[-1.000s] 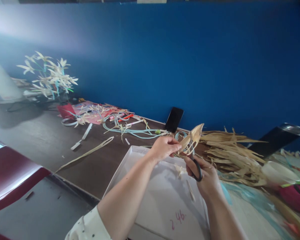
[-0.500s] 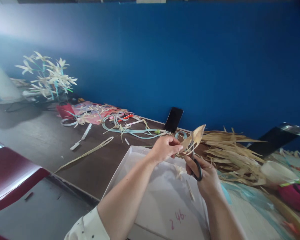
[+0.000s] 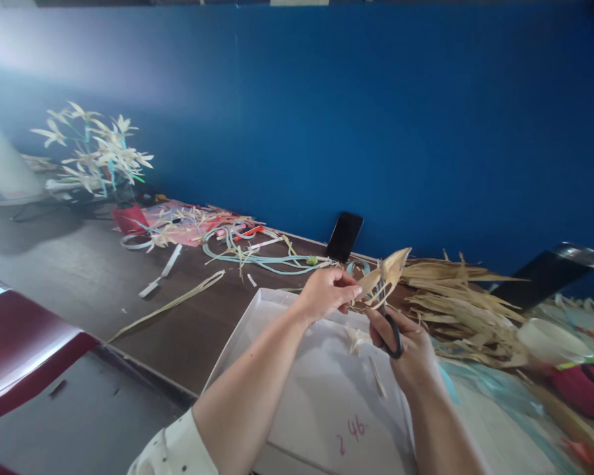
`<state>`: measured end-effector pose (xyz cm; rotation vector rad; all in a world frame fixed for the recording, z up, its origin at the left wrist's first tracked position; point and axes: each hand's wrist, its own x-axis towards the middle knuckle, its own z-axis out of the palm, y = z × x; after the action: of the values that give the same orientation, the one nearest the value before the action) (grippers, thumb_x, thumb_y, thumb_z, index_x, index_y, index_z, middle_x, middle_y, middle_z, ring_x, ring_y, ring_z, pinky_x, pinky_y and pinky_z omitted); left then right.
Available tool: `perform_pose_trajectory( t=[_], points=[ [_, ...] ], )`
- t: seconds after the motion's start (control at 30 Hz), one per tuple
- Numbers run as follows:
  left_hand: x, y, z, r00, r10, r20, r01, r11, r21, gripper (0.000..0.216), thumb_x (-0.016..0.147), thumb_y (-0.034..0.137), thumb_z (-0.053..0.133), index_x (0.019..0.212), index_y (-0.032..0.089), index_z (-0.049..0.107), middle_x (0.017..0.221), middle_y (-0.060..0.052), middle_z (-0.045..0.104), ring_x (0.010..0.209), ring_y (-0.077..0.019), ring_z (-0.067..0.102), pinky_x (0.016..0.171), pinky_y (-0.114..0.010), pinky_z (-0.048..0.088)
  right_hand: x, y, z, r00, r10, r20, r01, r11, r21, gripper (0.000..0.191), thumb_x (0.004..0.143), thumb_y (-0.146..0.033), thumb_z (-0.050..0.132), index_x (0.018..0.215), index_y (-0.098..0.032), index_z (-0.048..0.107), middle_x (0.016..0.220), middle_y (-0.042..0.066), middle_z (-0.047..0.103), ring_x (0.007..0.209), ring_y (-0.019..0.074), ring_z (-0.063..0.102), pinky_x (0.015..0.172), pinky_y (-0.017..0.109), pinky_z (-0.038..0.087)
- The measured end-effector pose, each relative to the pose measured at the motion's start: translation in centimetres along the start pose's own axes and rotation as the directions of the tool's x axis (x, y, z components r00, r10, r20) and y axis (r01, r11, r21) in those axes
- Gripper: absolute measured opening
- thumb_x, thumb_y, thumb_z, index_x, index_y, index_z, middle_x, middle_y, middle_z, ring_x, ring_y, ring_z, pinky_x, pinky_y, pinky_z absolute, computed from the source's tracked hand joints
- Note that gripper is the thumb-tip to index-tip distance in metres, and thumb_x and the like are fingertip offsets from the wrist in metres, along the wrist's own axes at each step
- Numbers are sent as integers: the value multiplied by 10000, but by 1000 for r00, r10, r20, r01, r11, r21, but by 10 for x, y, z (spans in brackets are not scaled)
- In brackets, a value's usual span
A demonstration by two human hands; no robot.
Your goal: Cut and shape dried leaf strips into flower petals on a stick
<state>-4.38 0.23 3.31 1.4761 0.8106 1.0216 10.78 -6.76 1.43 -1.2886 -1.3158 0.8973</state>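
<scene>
Between the fingers and thumb of my left hand [image 3: 329, 292] is a tan dried husk leaf [image 3: 398, 262], with a narrow strip curling below it. My right hand [image 3: 408, 343] grips black-handled scissors [image 3: 395, 336], fingers through the loops. The scissor blades point up and cross the leaf, just right of my left fingertips. Both hands hover over a shallow white box lid [image 3: 317, 409] with red handwriting. On the lid lie a small pale husk flower [image 3: 355, 338] and a thin husk sliver [image 3: 377, 377].
Dried husks [image 3: 460, 307] are heaped at the right, near a black tumbler [image 3: 549, 274] and a translucent bowl [image 3: 552, 343]. A phone [image 3: 345, 236] leans on the blue wall. Pale-blue cords [image 3: 272, 264] and a husk strip [image 3: 171, 305] lie leftward. Husk flowers [image 3: 113, 155] stand at far left.
The husk leaf and the scissors have shifted slightly to the right, and the leaf's angle differs a little. My left hand stays nearly in place.
</scene>
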Motion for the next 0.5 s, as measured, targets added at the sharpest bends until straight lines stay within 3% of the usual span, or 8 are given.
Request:
perform_pose_trajectory(
  t=[0.13, 0.27, 0.4, 0.5],
  points=[
    [2, -3, 2, 999, -38, 5, 39, 996, -86, 159, 695, 252, 626, 775, 122, 583, 599, -4, 579, 507, -92, 567, 546, -245, 501, 1, 0, 1, 1000, 19, 1, -19, 1000, -6, 271, 732, -408, 631, 616, -166, 597, 520, -21, 492, 488, 94, 399, 476, 234, 300],
    [2, -1, 4, 997, -74, -36, 67, 985, -160, 101, 703, 176, 601, 791, 126, 600, 656, -21, 617, 599, -115, 612, 634, -270, 526, 0, -3, 4, 996, 65, 62, -65, 998, 9, 334, 722, -430, 631, 931, -171, 657, 570, -23, 525, 514, 105, 450, 500, 232, 350],
    [1, 5, 6, 985, -119, -127, 95, 979, -183, 78, 705, 173, 597, 770, 130, 597, 663, -25, 632, 610, -124, 620, 619, -263, 529, -1, -3, 8, 983, 97, 157, -93, 995, -34, 405, 702, -418, 650, 1021, -168, 647, 601, -15, 551, 571, 125, 496, 561, 241, 396],
    [1, 7, 8, 975, -111, -192, 80, 983, -162, 67, 703, 186, 599, 744, 134, 594, 641, -20, 625, 607, -130, 618, 587, -258, 529, -2, -3, 10, 979, 122, 163, -115, 992, -50, 454, 697, -421, 650, 1068, -159, 628, 620, -8, 565, 589, 135, 513, 581, 250, 414]
  ],
)
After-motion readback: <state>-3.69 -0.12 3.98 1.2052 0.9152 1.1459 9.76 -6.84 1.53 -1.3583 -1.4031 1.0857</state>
